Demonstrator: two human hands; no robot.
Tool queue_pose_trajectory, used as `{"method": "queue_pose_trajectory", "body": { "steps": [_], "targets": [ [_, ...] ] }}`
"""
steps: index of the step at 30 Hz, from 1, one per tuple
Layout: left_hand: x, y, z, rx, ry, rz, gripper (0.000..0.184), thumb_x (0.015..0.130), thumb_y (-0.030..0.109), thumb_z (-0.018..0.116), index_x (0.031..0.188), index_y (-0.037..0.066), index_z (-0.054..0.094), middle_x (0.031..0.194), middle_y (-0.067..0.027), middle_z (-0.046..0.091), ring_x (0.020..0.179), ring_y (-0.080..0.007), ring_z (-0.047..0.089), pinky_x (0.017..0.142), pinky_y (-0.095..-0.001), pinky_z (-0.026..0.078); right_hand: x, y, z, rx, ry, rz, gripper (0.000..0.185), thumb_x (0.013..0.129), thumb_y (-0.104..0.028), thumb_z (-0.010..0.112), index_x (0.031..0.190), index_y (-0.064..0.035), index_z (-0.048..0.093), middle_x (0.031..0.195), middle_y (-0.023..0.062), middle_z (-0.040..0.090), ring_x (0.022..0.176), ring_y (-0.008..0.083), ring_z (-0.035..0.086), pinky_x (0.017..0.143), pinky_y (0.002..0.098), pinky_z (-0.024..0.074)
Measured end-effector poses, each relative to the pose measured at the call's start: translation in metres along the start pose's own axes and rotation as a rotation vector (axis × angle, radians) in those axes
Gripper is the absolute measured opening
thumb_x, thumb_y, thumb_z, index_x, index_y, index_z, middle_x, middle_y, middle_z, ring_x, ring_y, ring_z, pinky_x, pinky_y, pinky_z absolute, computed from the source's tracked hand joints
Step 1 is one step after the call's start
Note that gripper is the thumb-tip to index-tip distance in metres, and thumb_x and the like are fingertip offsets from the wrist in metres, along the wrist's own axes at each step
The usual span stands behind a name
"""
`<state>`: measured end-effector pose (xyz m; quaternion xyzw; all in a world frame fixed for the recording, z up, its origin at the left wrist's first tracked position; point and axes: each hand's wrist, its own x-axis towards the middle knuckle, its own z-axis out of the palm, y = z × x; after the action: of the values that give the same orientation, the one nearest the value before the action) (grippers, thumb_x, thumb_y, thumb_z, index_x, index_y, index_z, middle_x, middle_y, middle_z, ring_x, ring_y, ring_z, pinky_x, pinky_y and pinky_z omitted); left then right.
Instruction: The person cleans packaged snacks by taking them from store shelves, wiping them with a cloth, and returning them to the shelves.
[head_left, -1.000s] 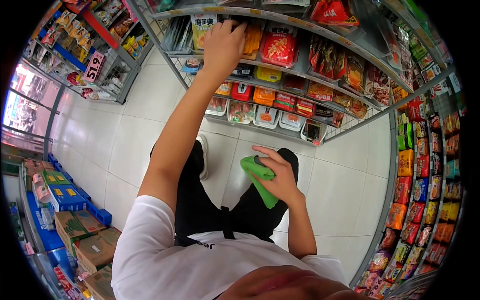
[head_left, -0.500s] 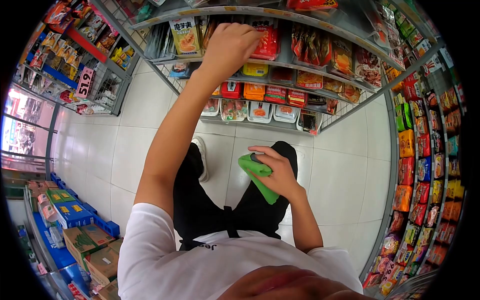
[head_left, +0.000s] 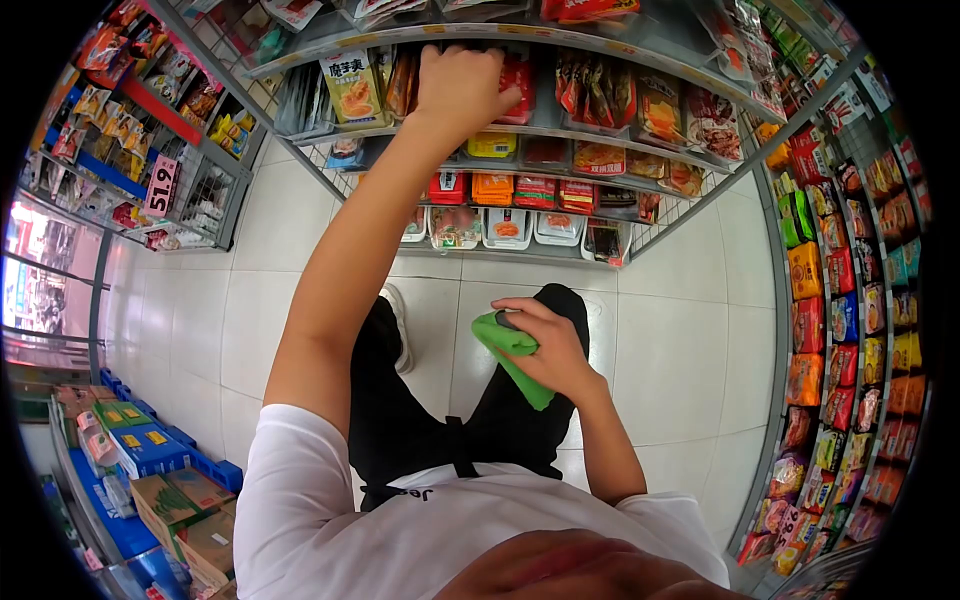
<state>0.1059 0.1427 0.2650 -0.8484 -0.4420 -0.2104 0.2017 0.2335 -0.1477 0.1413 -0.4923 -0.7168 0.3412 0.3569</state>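
My left hand point(head_left: 461, 88) reaches into the upper shelf row among upright snack packets. Its fingers bend forward and down, with their tips hidden; whatever they grip cannot be made out. Just right of it stands a red packet point(head_left: 515, 88), partly covered by the thumb side. To the left are brownish packets point(head_left: 402, 82) and a pale yellow-green packet point(head_left: 354, 90) with dark lettering. Low over my right thigh, my right hand point(head_left: 552, 345) is closed around a folded green cloth point(head_left: 508, 338), which hangs down below the palm. A small dark grey thing point(head_left: 508, 319) shows by its fingers.
The wire-sided shelf rack point(head_left: 640, 245) holds several tiers of packets and trays. Right of me, a tall shelf point(head_left: 770, 400) carries bright packets. A rack with a price sign point(head_left: 161, 186) stands at left; cardboard boxes point(head_left: 180, 497) sit lower left. Pale tiles point(head_left: 680, 330) cover the floor.
My left hand has shifted slightly left along the packets, and its fingers are more bunched. The camera view has shifted a little. My right hand keeps the green cloth in about the same place.
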Motion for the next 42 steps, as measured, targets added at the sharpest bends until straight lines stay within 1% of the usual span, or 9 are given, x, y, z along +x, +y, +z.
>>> {"method": "queue_pose_trajectory", "body": {
  "steps": [4,8,13,25,37,39,40,41,42],
  "targets": [
    [0.0,0.0,-0.001,0.021,0.01,-0.059,0.033,0.088,0.033,0.07,0.115,0.014,0.069,0.086,-0.0082,0.074,0.088,-0.0287,0.07,0.082,-0.0469,0.043,-0.001,0.0,0.0,0.013,0.005,-0.005,0.031,0.08,-0.005,0.077,0.11,0.0004,0.069,0.132,0.0076,0.067,0.109,0.0309,0.07,0.091,0.0364,0.0569],
    [-0.011,-0.001,0.008,0.034,0.212,0.008,0.03,0.087,0.022,0.07,0.116,0.014,0.068,0.088,-0.0053,0.074,0.089,-0.0261,0.068,0.081,-0.0452,0.042,-0.002,0.001,0.002,0.011,-0.005,-0.006,0.031,0.08,-0.005,0.077,0.11,0.0008,0.069,0.132,0.0082,0.067,0.109,0.0315,0.07,0.091,0.0364,0.0568],
    [-0.022,-0.002,0.012,0.04,0.279,0.065,0.038,0.086,0.015,0.069,0.124,0.016,0.066,0.097,-0.001,0.073,0.095,-0.0235,0.063,0.082,-0.0428,0.042,-0.003,0.004,0.004,0.001,-0.006,0.01,0.031,0.081,-0.005,0.076,0.111,0.0004,0.069,0.13,0.0084,0.068,0.109,0.0317,0.07,0.091,0.0363,0.0568],
    [-0.031,0.003,0.004,-0.413,0.483,0.114,0.054,0.081,-0.001,0.07,0.133,0.01,0.063,0.105,-0.0083,0.069,0.093,-0.0303,0.06,0.086,-0.0416,0.048,-0.004,0.009,0.007,0.002,-0.01,0.015,0.032,0.081,-0.006,0.077,0.111,-0.0002,0.069,0.128,0.0091,0.069,0.109,0.032,0.07,0.091,0.0364,0.0567],
    [-0.076,0.0,-0.005,-0.428,0.668,0.392,0.047,0.07,-0.002,0.077,0.116,0.012,0.077,0.112,-0.0051,0.072,0.101,-0.0267,0.066,0.084,-0.0398,0.051,-0.009,0.027,0.01,0.011,0.167,0.018,0.039,0.084,-0.014,0.079,0.118,-0.0006,0.069,0.12,0.0121,0.071,0.102,0.0318,0.071,0.087,0.0364,0.0567],
    [-0.095,-0.001,-0.011,-0.441,0.67,0.385,0.046,0.069,-0.002,0.076,0.113,0.012,0.079,0.112,-0.0085,0.072,0.105,-0.0297,0.067,0.089,-0.0399,0.055,-0.009,0.031,0.01,0.091,0.348,0.151,0.042,0.089,-0.02,0.08,0.123,0.0029,0.067,0.114,0.0139,0.074,0.099,0.0253,0.072,0.085,0.0335,0.056],
    [-0.107,-0.001,-0.014,-0.46,0.666,0.381,0.045,0.069,-0.002,0.076,0.112,0.011,0.08,0.112,-0.0092,0.072,0.106,-0.0303,0.067,0.089,-0.0399,0.056,-0.006,0.019,0.005,0.388,0.407,0.472,0.045,0.093,-0.022,0.079,0.125,0.0056,0.066,0.108,0.014,0.075,0.096,0.0206,0.071,0.083,0.0308,0.0556],
    [-0.118,-0.001,-0.017,-0.481,0.66,0.377,0.045,0.069,-0.002,0.077,0.111,0.011,0.08,0.112,-0.0098,0.072,0.107,-0.0309,0.068,0.09,-0.0398,0.057,-0.004,0.034,0.006,0.621,0.462,0.488,0.043,0.098,-0.025,0.073,0.127,0.0055,0.065,0.106,0.0138,0.076,0.091,0.0175,0.07,0.08,0.0277,0.0558],
    [-0.131,-0.001,-0.018,-0.471,0.638,0.389,0.037,0.075,0.012,0.076,0.112,0.011,0.079,0.11,-0.0093,0.071,0.104,-0.0304,0.067,0.094,-0.0464,0.059,0.0,0.029,-0.004,0.763,0.471,0.455,0.043,0.102,-0.028,0.066,0.131,0.0043,0.061,0.121,0.0169,0.07,0.103,0.0235,0.069,0.086,0.0326,0.0556]
  ]
}}
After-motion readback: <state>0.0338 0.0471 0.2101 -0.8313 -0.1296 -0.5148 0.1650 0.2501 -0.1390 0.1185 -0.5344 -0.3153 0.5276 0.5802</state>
